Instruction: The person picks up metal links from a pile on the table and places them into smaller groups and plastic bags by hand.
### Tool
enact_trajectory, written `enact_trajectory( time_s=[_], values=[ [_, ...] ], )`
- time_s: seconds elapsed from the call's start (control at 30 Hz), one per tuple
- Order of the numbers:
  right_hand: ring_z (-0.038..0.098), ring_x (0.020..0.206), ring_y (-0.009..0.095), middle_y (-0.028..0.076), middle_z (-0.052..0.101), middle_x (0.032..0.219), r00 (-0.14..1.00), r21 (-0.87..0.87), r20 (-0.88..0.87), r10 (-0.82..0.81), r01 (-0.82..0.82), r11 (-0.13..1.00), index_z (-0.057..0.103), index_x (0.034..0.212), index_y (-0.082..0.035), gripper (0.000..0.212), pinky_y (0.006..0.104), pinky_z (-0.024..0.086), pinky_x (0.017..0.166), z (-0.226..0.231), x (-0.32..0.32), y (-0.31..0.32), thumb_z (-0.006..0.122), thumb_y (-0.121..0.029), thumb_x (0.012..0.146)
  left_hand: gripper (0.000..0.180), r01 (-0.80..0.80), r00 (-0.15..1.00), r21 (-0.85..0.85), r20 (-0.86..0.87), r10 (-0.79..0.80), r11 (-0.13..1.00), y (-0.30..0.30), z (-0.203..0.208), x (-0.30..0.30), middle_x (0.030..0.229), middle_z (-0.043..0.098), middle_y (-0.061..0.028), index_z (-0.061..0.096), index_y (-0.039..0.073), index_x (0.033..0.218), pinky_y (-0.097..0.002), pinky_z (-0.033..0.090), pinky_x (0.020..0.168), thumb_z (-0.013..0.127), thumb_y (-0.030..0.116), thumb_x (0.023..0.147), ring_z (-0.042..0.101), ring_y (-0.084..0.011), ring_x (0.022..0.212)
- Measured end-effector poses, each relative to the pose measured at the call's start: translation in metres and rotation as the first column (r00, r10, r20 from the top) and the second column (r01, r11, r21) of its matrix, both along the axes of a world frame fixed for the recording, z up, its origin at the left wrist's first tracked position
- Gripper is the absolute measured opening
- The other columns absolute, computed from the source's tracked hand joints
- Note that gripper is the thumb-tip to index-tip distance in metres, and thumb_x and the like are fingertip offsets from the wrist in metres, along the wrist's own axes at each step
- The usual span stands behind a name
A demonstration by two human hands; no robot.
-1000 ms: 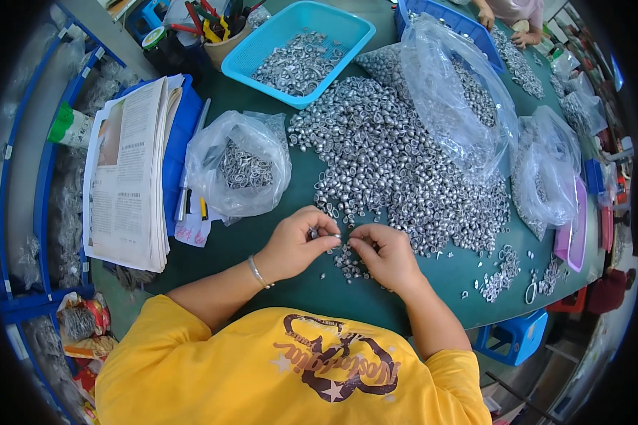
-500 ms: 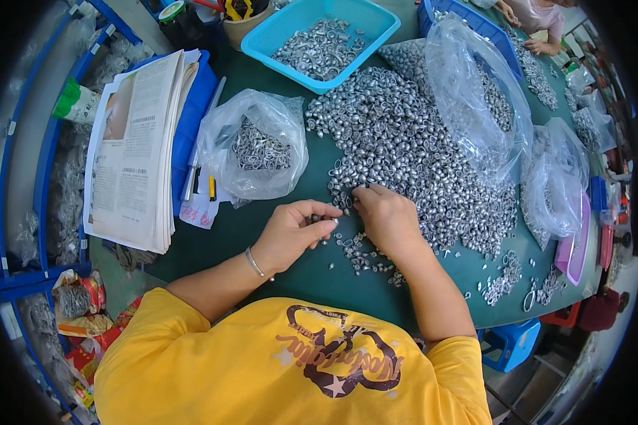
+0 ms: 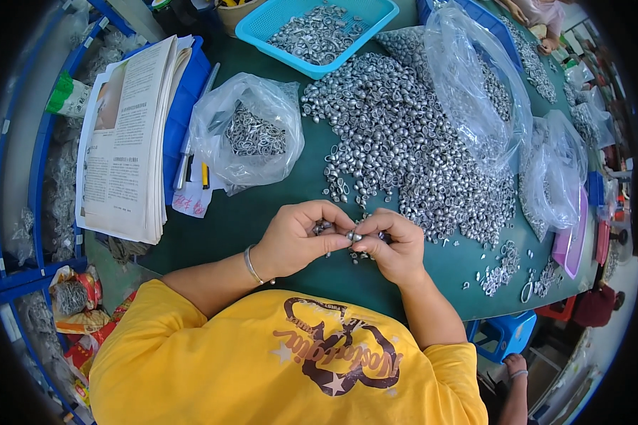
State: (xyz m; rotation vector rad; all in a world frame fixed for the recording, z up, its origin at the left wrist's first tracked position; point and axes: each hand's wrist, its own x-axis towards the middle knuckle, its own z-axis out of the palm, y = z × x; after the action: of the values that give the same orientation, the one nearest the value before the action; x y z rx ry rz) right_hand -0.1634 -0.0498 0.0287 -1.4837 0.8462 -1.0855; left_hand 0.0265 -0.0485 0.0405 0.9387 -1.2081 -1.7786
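Observation:
Just in front of the pile, my left hand (image 3: 290, 239) and my right hand (image 3: 397, 246) meet fingertip to fingertip. Between them they pinch a small rounded silver metal piece (image 3: 354, 236). More small pieces (image 3: 322, 227) show in the curled fingers of my left hand, which has a bangle at its wrist. My right fingers partly cover loose pieces on the table. Beyond both hands spreads a large heap of silver ring-shaped and domed metal pieces (image 3: 411, 134) on the green tabletop (image 3: 213, 244).
A clear bag of metal rings (image 3: 255, 134) stands left, beside newspapers (image 3: 124, 142) on a blue bin. A turquoise basket (image 3: 319, 67) is at the back. Clear bags (image 3: 554, 166) and a purple tray (image 3: 568, 244) lie right. Another person's bare limb (image 3: 519, 389) shows near a blue stool (image 3: 507, 333).
My right hand has come away from the heap's edge toward me and now meets my left fingertips at a metal piece. Another person's limb has appeared at lower right. The view has shifted slightly.

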Motion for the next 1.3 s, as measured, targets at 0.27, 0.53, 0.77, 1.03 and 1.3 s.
enact_trajectory(
  time_s=[0.27,0.53,0.77,1.03,1.3],
  values=[
    [0.036,0.045,0.009,0.005,0.043,0.058,0.664,0.538,0.736,-0.132,-0.456,0.708,0.055,0.081,0.002,0.022,0.0216,0.028,0.040,-0.007,-0.012,0.008,0.048,-0.017,0.089,0.008,0.271,0.804,0.482,-0.589,0.079,0.833,0.003,-0.021,0.017,0.091,0.057,-0.0097,0.057,0.002,0.093,-0.0202,0.038,0.054,0.054,0.003,0.085,0.048,-0.0100,0.068],
    [0.059,0.056,0.022,0.008,0.060,0.067,0.773,-0.202,-0.578,-0.263,0.177,0.963,0.066,0.087,-0.005,0.011,0.0321,0.046,0.052,-0.015,-0.002,-0.036,0.059,-0.011,0.081,0.005,-0.100,0.978,0.127,0.194,0.074,0.987,-0.028,-0.023,0.017,0.075,0.054,-0.0017,0.058,0.002,0.084,-0.0231,0.039,0.052,0.056,0.007,0.084,0.046,-0.0086,0.058],
    [0.060,0.065,0.030,0.009,0.061,0.074,0.640,-0.307,-0.722,-0.263,0.044,0.951,0.067,0.084,-0.009,0.009,0.0377,0.050,0.060,-0.009,-0.002,-0.035,0.062,-0.012,0.077,0.010,0.147,0.637,-0.658,0.634,0.438,0.739,-0.053,-0.038,0.008,0.074,0.052,-0.0094,0.060,0.003,0.086,-0.0301,0.044,0.059,0.062,0.003,0.076,0.054,-0.0237,0.065],
    [0.060,0.064,0.028,0.009,0.060,0.072,0.645,-0.357,-0.704,-0.297,0.040,0.933,0.065,0.080,-0.009,0.007,0.0382,0.050,0.057,-0.007,0.008,-0.038,0.060,-0.014,0.078,0.008,0.093,0.668,-0.633,0.612,0.423,0.768,-0.047,-0.032,0.007,0.079,0.054,-0.0115,0.060,0.003,0.085,-0.0329,0.045,0.061,0.061,0.003,0.077,0.056,-0.0274,0.070],
    [0.061,0.065,0.032,0.013,0.060,0.072,0.515,-0.339,-0.807,-0.288,-0.005,0.941,0.058,0.068,-0.004,0.016,0.0407,0.050,0.057,-0.013,0.031,-0.054,0.060,-0.016,0.077,0.015,0.184,0.630,-0.688,0.631,0.453,0.702,-0.050,-0.038,0.015,0.077,0.051,-0.0111,0.055,0.003,0.093,-0.0322,0.045,0.062,0.058,0.001,0.079,0.054,-0.0266,0.067]
  ],
)
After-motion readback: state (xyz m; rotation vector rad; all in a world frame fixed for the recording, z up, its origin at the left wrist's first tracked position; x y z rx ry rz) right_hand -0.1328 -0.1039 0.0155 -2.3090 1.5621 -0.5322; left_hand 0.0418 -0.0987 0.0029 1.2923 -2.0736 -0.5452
